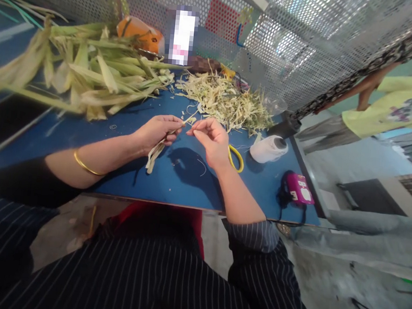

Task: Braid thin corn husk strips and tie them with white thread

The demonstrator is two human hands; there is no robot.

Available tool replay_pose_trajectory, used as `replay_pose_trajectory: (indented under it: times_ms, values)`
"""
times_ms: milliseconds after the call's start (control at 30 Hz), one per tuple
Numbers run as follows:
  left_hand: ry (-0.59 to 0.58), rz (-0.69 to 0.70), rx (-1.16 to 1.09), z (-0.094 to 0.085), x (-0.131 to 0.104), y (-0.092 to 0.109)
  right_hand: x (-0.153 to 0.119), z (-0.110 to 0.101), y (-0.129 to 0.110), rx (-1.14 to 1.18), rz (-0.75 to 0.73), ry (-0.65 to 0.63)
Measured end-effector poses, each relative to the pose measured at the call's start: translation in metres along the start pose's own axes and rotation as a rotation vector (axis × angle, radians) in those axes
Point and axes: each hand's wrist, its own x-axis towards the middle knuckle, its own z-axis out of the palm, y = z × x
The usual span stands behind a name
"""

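My left hand [165, 130] is closed around a small bundle of dry husk strips [154, 156], whose loose ends hang below the fingers and whose thin tip pokes out toward the right. Just to the right, my right hand [210, 138] has thumb and forefinger pinched together near that tip; what they hold, if anything, is too small to make out. Behind both hands lies a heap of shredded husk [232, 101]. A yellow scissors handle [239, 160] shows beside my right wrist, and a white thread spool [268, 149] lies farther right.
Long green husks [97, 73] cover the back left of the blue table [195, 192], near a dark flat tray [10, 120]. An orange object [140, 34] stands behind them. A pink box [299, 187] is at the right edge. Beyond the perforated screen, a person [394, 106] in yellow stands.
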Motion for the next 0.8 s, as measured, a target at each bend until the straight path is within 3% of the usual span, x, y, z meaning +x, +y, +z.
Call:
replay_pose_trajectory:
  times_ms: [167, 333, 467, 500, 533, 600, 667, 733, 800]
  values:
    - [0.027, 0.018, 0.033, -0.006, 0.002, -0.003, -0.003, 0.005, -0.001, -0.07, -0.042, -0.121]
    - [0.099, 0.055, 0.08, -0.01, 0.004, -0.004, -0.007, 0.009, -0.007, -0.397, -0.161, -0.252]
    - [0.173, 0.187, 0.152, -0.014, 0.006, 0.001, -0.009, 0.004, -0.025, -0.56, 0.06, -0.564]
    - [0.195, 0.216, 0.178, -0.016, 0.007, 0.003, -0.008, 0.001, -0.031, -0.646, 0.118, -0.59]
    - [0.216, 0.237, 0.209, -0.017, 0.007, 0.004, -0.009, -0.004, -0.037, -0.789, 0.143, -0.544]
    - [0.252, 0.265, 0.279, -0.019, 0.008, 0.007, -0.011, -0.017, -0.048, -1.196, 0.152, -0.295]
    - [0.283, 0.305, 0.348, -0.02, 0.009, 0.007, -0.016, -0.031, -0.054, -1.542, 0.292, -0.127]
    - [0.308, 0.364, 0.41, -0.022, 0.011, 0.006, -0.024, -0.045, -0.054, -1.688, 0.493, -0.129]
    - [0.321, 0.419, 0.463, -0.023, 0.012, 0.004, -0.033, -0.055, -0.05, -1.695, 0.593, -0.156]
